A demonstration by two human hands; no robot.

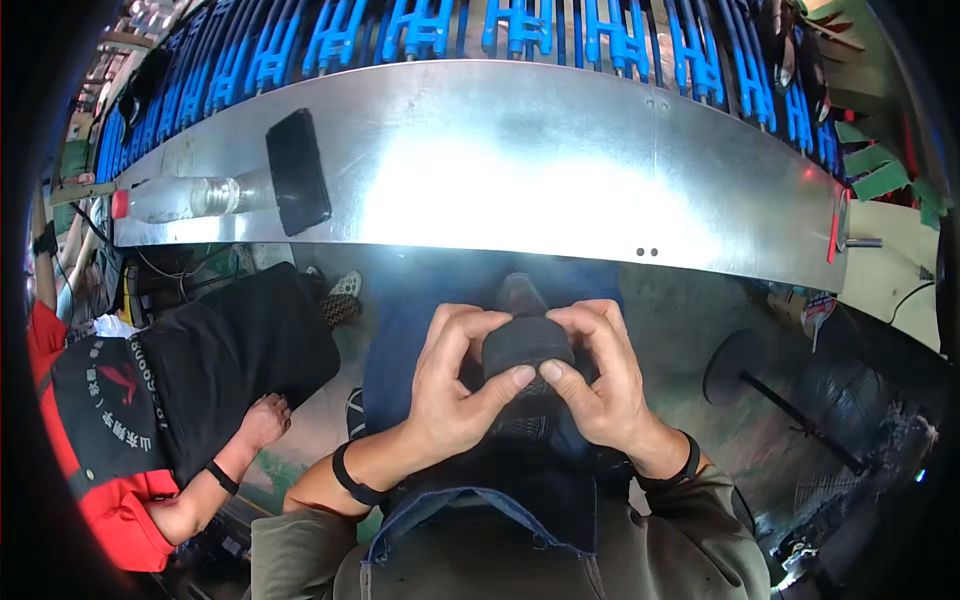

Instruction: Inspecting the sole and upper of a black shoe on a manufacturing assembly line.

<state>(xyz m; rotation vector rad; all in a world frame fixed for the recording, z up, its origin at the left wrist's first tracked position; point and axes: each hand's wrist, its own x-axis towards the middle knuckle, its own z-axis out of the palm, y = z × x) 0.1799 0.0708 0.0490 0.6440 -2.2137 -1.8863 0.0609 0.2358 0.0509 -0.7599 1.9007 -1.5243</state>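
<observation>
Between my two hands, over my lap, is a dark black rounded piece point(526, 343) with a smooth band-like front; its exact kind I cannot make out. My left hand point(452, 375) grips its left side, thumb on the lower front edge and fingers curled over the top. My right hand point(604, 382) holds the right side the same way, so the two thumb tips nearly meet. Below the piece, a dark patterned surface shows in part. Dark bands circle both my wrists.
A shiny metal table point(480, 160) curves ahead, bearing a black phone point(298, 172) and a clear bottle with a red cap point(180, 200). Blue metal frames point(420, 30) line its far side. At left sits a person in a red and black apron point(240, 350). A round-based stand point(740, 367) is at right.
</observation>
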